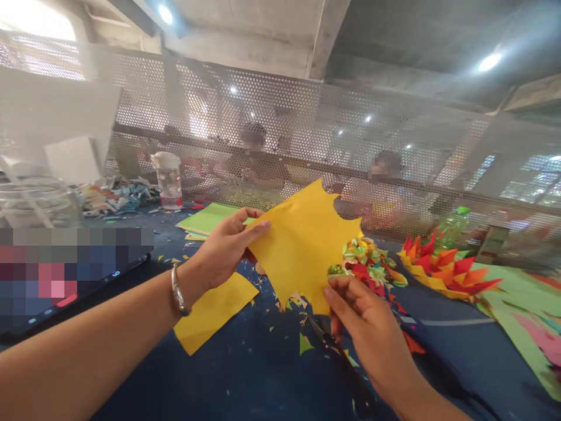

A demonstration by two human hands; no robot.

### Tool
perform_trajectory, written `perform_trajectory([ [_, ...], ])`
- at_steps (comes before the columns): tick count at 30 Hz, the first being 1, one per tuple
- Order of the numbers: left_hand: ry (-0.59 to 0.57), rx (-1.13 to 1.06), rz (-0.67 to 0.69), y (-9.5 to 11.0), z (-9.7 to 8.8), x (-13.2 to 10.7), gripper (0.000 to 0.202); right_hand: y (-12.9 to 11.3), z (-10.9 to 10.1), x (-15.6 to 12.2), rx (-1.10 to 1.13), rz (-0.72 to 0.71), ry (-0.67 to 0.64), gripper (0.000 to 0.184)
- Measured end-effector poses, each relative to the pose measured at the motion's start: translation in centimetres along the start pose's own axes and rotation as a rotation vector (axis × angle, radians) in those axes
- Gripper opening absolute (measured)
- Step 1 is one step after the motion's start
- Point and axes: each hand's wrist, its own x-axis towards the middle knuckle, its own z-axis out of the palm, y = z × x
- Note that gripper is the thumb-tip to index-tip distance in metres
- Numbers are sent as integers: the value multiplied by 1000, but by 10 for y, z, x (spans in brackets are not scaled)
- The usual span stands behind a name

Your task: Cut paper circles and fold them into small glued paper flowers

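Observation:
A yellow paper sheet [302, 242] with jagged cut edges is held up above the dark blue table [245, 374]. My left hand [225, 248], with a metal bangle on the wrist, pinches its left edge. My right hand [366, 330] is closed on the paper's lower edge. Dark scissors [326, 339] lie on the table just under my right hand. A second yellow sheet [213, 310] lies flat below my left wrist.
Folded colourful paper flowers [370, 263] and an orange-red spiked paper piece [447, 269] lie right of the sheet. Green sheets [208, 219] lie behind. A bottle [169, 178], a glass jar [35, 202], a tablet [65, 280] and paper scraps stand left. People sit behind a perforated screen.

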Motion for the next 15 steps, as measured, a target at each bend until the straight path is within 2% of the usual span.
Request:
perform_trajectory([
  [4, -142, -254, -19, -3, 16, -14, 39, -1, 1, -2, 93, 28, 26, 24],
  [6, -221, -355, -39, -6, 29, -23, 38, -2, 1, -3, 121, 40, 36, 24],
  [9, -349, -376, -125, -17, 46, -34, 32, -3, 0, -4, 119, 47, 33, 24],
  [12, -260, -388, -206, -26, 54, -38, 29, -5, 0, -5, 73, 32, 4, 25],
  [15, -170, -432, -257, -26, 55, -38, 25, -6, -1, -5, 18, 20, -33, 27],
])
